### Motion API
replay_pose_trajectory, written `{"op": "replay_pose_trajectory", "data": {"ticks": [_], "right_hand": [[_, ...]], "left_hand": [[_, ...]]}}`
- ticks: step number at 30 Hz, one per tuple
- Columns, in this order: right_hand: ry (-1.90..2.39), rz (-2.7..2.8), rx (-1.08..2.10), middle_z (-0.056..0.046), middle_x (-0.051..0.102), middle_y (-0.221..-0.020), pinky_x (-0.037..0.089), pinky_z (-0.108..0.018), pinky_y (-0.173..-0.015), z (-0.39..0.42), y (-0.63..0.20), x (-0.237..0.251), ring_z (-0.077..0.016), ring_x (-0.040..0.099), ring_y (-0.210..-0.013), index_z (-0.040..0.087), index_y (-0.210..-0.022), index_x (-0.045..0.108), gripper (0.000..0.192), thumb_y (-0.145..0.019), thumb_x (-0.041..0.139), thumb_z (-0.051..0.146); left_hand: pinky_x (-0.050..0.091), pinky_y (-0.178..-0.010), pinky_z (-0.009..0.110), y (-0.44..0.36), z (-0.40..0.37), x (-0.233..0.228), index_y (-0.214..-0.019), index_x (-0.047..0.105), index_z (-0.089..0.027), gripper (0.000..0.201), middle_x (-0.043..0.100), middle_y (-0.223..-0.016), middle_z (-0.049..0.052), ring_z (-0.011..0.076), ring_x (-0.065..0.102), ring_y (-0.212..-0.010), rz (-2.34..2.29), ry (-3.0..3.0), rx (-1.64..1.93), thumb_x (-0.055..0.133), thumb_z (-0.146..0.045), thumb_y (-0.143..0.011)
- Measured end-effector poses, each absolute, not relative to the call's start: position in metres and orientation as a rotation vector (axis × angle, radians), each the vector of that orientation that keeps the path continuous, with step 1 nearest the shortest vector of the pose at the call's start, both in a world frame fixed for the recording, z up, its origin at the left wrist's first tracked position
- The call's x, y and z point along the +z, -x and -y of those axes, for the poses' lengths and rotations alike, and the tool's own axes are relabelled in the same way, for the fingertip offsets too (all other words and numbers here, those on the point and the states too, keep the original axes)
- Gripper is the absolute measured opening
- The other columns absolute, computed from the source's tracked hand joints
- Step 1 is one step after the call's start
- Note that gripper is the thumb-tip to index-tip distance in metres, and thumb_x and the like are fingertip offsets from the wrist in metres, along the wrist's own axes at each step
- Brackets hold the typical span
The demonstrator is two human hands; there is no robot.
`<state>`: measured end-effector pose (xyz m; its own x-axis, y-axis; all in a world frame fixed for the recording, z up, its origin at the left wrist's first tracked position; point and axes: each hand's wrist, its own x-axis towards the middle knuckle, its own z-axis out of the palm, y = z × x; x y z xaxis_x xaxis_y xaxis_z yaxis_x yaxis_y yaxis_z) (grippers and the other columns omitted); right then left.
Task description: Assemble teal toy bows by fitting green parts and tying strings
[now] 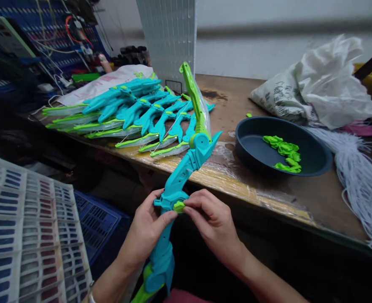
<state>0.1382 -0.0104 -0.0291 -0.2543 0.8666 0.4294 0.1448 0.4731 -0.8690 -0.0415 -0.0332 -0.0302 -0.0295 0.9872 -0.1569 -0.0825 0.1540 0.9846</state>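
A turquoise toy bow (pixel 178 176) with green limbs is held upright at a tilt in front of me. My left hand (pixel 146 227) is wrapped round its middle, the thumb lying beside the central recess. Between the thumb and fingertips of my right hand (pixel 215 223) is a small green plastic piece (pixel 178 206), which sits against the bow's middle; whether it is seated there I cannot tell. The bow's lower end runs out of view at the bottom.
Several similar bows (pixel 141 109) lie in a row on the wooden table (pixel 223 168). A dark round basin (pixel 252 153) holds green pieces (pixel 283 147). White strings (pixel 356 176) and a white sack (pixel 325 84) are at the right. A white plastic crate (pixel 30 235) stands at the left.
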Motion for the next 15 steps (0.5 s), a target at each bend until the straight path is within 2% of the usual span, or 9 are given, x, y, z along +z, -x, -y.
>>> {"op": "replay_pose_trajectory", "data": {"ticks": [5,8,12,15], "right_hand": [[0.951,1.757,0.779,-0.005,0.059,-0.098,0.052,-0.028,-0.072,0.018,-0.129,-0.032,-0.0164,0.061,-0.086,0.023,-0.098,0.069,0.013,-0.098,0.058,0.016],[0.999,1.769,0.778,-0.005,0.057,-0.101,0.052,-0.029,-0.077,0.019,-0.127,-0.032,-0.017,0.06,-0.091,0.023,-0.102,0.064,0.01,-0.098,0.058,0.017],[1.037,1.749,1.067,-0.006,0.06,-0.116,0.051,-0.032,-0.087,0.012,-0.133,-0.033,-0.0196,0.059,-0.103,0.024,-0.125,0.055,0.033,-0.094,0.066,0.027],[0.981,1.817,1.311,-0.004,0.064,-0.105,0.051,-0.031,-0.083,0.005,-0.136,-0.04,-0.0188,0.061,-0.096,0.021,-0.117,0.06,0.025,-0.095,0.064,0.032]], "left_hand": [[0.054,-0.09,0.031,0.037,0.041,-0.035,-0.118,0.06,-0.02,0.045,0.076,-0.105,0.005,0.0218,0.071,-0.097,-1.355,-1.073,1.208,0.08,-0.034,-0.08],[0.053,-0.086,0.029,0.036,0.045,-0.036,-0.115,0.06,-0.02,0.041,0.075,-0.102,0.004,0.021,0.07,-0.094,-1.415,-1.106,1.227,0.078,-0.037,-0.082],[0.053,-0.082,0.028,0.04,0.051,-0.035,-0.115,0.059,-0.021,0.039,0.074,-0.099,0.003,0.0205,0.069,-0.089,-1.463,-1.176,1.201,0.075,-0.039,-0.085],[0.052,-0.079,0.03,0.044,0.052,-0.036,-0.111,0.06,-0.021,0.036,0.073,-0.095,0.003,0.0206,0.068,-0.084,-1.523,-1.305,1.175,0.074,-0.04,-0.085]]}}
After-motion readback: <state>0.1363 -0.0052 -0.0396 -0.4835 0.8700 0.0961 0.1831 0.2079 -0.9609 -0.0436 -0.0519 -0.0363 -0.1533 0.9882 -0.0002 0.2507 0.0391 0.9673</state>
